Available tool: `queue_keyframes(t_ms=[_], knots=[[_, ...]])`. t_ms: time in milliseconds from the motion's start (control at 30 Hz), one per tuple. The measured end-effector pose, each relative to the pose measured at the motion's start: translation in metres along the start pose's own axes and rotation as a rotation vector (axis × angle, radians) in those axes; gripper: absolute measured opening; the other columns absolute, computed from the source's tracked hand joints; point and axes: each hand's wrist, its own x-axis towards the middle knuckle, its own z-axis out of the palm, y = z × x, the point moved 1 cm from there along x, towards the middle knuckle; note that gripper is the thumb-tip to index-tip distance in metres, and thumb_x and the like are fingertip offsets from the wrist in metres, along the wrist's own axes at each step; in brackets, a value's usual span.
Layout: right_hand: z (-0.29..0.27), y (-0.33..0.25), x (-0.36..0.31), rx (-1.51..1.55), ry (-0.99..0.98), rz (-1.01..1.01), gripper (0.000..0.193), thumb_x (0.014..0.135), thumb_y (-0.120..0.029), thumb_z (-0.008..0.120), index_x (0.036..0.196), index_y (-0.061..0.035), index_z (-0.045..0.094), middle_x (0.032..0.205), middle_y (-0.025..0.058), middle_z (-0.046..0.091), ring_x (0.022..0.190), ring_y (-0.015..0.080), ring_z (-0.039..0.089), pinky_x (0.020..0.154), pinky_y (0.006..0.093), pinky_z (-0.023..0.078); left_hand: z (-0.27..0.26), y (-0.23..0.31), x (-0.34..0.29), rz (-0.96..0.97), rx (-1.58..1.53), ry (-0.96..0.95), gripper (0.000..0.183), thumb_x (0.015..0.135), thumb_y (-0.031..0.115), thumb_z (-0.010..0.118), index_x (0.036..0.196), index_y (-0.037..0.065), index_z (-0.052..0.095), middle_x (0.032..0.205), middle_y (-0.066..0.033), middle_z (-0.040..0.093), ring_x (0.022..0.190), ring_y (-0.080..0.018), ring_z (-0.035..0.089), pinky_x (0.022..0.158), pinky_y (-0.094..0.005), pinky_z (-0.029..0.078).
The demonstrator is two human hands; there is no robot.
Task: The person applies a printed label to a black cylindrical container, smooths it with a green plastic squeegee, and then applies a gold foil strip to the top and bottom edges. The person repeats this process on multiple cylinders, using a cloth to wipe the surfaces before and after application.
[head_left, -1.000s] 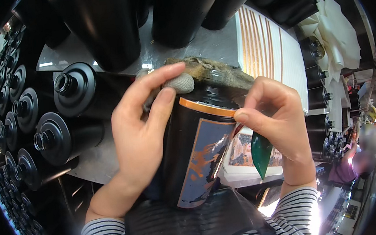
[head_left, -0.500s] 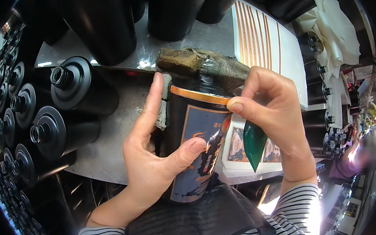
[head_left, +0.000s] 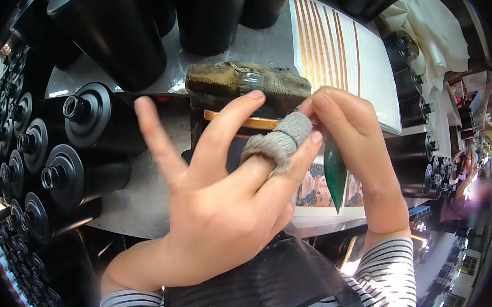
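Note:
In the middle a black bottle with a glass neck (head_left: 250,83) leans against a worn, cloth-wrapped block (head_left: 210,76). A shiny copper-gold band (head_left: 219,119) runs round its shoulder; most of the body is hidden by my left hand (head_left: 218,205). That hand is turned back-up over the bottle, fingers spread, with a grey knit cover (head_left: 291,133) on one finger. Its covered finger and forefinger come close to my right fingertips; whether they touch the band is unclear. My right hand (head_left: 349,124) is pinched at the right of the bottle, holding a green pointed scraper (head_left: 334,178) that hangs down.
A white sheet with copper-gold strips (head_left: 367,72) lies at the right on the metal table (head_left: 145,203). Under the scraper are printed picture labels (head_left: 313,189). Black bottles (head_left: 87,112) crowd the left, far and right sides. Crumpled white paper (head_left: 437,31) stands far right.
My left hand has turned from gripping the bottle's side to back-up over its front, bringing the knit-covered finger toward my right fingertips. The bottle has shifted slightly left.

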Motion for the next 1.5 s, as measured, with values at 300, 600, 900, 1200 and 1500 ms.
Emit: queue_keyframes(t_ms=[300, 600, 900, 1200, 1500], knots=[[0.004, -0.001, -0.004, 0.184, -0.035, 0.008, 0.017, 0.086, -0.014, 0.071, 0.085, 0.0020, 0.065, 0.073, -0.0009, 0.061, 0.069, 0.0038, 0.054, 0.063, 0.0184, 0.044, 0.014, -0.021, -0.035, -0.472, -0.768, -0.082, 0.121, 0.069, 0.029, 0.082, 0.149, -0.001, -0.004, 0.146, -0.0233, 0.029, 0.130, -0.0311, 0.042, 0.107, -0.0392, 0.035], [-0.003, 0.010, -0.006, 0.172, -0.007, -0.024, 0.017, 0.088, -0.014, 0.068, 0.085, 0.0025, 0.066, 0.075, -0.0008, 0.061, 0.070, 0.0043, 0.053, 0.062, 0.0188, 0.043, -0.001, 0.007, -0.017, -0.146, 0.033, -0.148, 0.068, 0.074, 0.009, 0.064, 0.140, 0.007, 0.046, 0.138, -0.0176, 0.048, 0.139, -0.0462, 0.023, 0.108, -0.0656, 0.007], [-0.006, 0.006, -0.004, 0.176, 0.006, -0.017, 0.017, 0.087, -0.015, 0.069, 0.083, 0.0017, 0.066, 0.074, -0.0018, 0.061, 0.069, 0.0040, 0.051, 0.063, 0.0191, 0.043, -0.006, 0.009, -0.021, -0.222, -0.281, -0.131, 0.102, 0.070, 0.025, 0.079, 0.147, -0.002, 0.017, 0.146, -0.0271, 0.030, 0.139, -0.0384, 0.027, 0.112, -0.0447, 0.024], [0.000, 0.011, -0.006, 0.221, 0.009, 0.014, 0.018, 0.086, -0.015, 0.071, 0.082, 0.0019, 0.065, 0.073, -0.0017, 0.059, 0.065, 0.0033, 0.050, 0.058, 0.0183, 0.041, -0.001, 0.006, -0.025, -0.218, -0.062, -0.107, 0.089, 0.072, 0.012, 0.071, 0.149, 0.003, 0.026, 0.147, -0.0232, 0.032, 0.141, -0.0408, 0.022, 0.114, -0.0498, 0.016], [-0.004, 0.009, -0.006, 0.170, 0.011, -0.001, 0.021, 0.088, -0.018, 0.069, 0.083, 0.0016, 0.066, 0.071, -0.0027, 0.058, 0.068, 0.0038, 0.049, 0.061, 0.0188, 0.040, -0.002, 0.005, -0.021, -0.161, -0.232, -0.030, 0.086, 0.073, 0.012, 0.068, 0.149, 0.010, 0.028, 0.142, -0.0167, 0.040, 0.136, -0.0346, 0.033, 0.112, -0.0539, 0.016]])
